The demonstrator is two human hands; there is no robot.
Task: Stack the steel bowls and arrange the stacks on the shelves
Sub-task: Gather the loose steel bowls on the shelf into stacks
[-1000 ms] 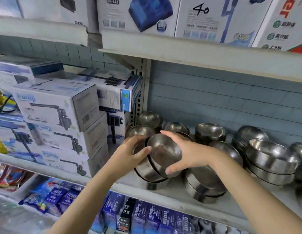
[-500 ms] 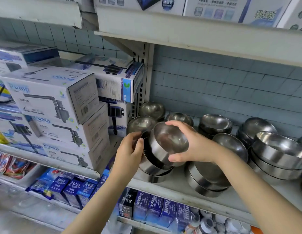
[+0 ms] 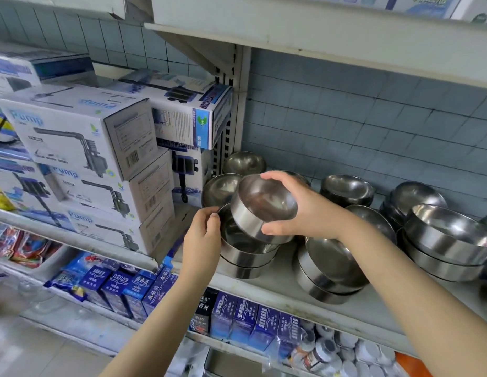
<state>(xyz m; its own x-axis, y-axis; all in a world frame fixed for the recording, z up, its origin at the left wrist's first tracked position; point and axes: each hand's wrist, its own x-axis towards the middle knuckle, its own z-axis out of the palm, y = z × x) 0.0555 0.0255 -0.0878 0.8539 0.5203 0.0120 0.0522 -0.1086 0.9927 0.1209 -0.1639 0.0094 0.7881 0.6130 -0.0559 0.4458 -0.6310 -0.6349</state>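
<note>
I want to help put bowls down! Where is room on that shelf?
Bare shelf shows between the middle stack and right stack, and along the front edge. The back row is crowded. The left hand holds the left stack, the right hand a tilted bowl over it.

A shiny steel bowl (image 3: pixel 264 205) is held tilted at frame centre, opening toward the viewer, right over a short stack (image 3: pixel 247 254) on the white shelf (image 3: pixel 280 288). Right of it are a leaning stack (image 3: pixel 329 270) and, at the right edge, a wider stack (image 3: pixel 449 240).
</note>
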